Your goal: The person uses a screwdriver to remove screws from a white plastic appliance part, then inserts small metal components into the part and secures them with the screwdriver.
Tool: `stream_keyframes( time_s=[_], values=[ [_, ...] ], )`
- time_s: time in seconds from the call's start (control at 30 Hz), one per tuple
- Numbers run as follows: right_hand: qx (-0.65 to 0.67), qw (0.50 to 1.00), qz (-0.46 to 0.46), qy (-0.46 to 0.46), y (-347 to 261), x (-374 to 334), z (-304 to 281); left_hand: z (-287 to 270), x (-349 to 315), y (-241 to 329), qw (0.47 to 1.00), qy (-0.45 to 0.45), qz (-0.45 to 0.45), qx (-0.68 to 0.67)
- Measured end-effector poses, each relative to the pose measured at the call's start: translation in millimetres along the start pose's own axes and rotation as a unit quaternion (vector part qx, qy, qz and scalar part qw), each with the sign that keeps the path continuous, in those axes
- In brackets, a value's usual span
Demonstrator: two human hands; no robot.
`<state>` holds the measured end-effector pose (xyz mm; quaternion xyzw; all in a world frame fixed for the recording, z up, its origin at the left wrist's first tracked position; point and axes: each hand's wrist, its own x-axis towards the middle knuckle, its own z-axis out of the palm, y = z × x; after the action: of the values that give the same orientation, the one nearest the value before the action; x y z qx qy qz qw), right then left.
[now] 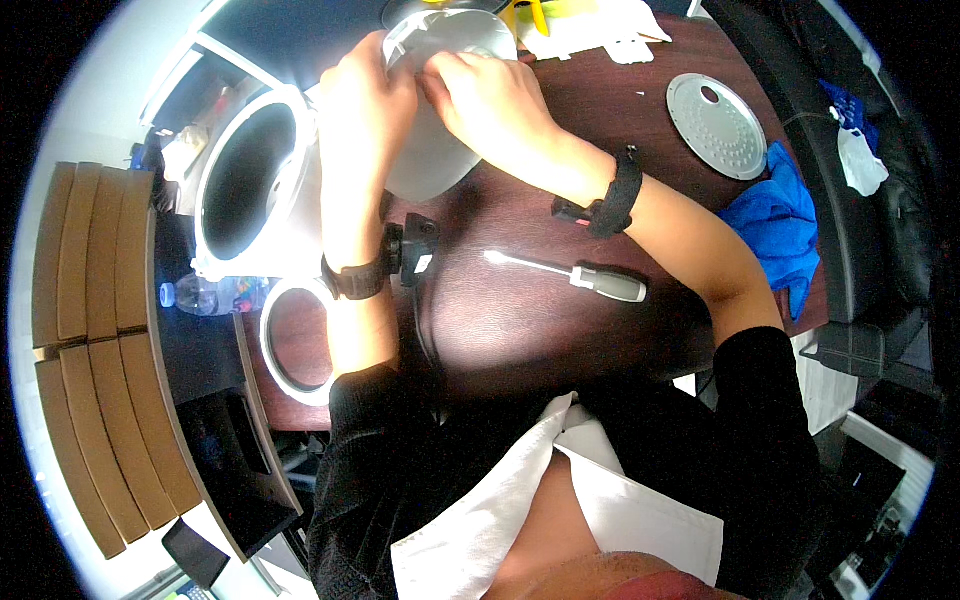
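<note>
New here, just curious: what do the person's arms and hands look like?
The left hand and right hand are bare. Black sleeves end near the elbows. The black left wristband carries a chunky black device with a white patch; the black right wristband, a smaller one with some red.

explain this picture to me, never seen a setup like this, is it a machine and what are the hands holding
There is no robot here: a person works with two bare hands. The picture comes from a wide fisheye camera on their head, looking down, so straight edges bend.

The left hand and right hand are at the rim of a pale hollow container; their fingertips are partly hidden, so the exact grip is unclear.

On the brown table lie a screwdriver, a perforated grey disc, a blue cloth and a white ring.
</note>
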<state>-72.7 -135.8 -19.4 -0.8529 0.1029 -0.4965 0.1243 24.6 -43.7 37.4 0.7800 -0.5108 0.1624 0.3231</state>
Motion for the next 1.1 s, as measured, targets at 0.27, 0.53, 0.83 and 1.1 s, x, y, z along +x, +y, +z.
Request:
stream_keyframes(
  time_s=[0.27,0.53,0.83,1.1],
  values=[
    [-0.024,0.999,0.024,-0.029,-2.6,0.8,0.1,2.4,-0.6,-0.4,1.000,0.005,0.001,0.008],
    [0.037,0.996,0.077,-0.016,-5.6,1.0,3.7,2.5,-0.4,-0.5,1.000,0.007,0.010,0.013],
    [0.108,0.986,0.124,-0.027,-5.7,1.6,7.2,4.1,-1.2,-1.0,1.000,0.008,0.005,0.004],
    [0.287,0.910,0.278,-0.108,-8.6,6.9,4.9,2.0,-1.7,3.3,0.999,0.032,0.037,0.004]
  ],
)
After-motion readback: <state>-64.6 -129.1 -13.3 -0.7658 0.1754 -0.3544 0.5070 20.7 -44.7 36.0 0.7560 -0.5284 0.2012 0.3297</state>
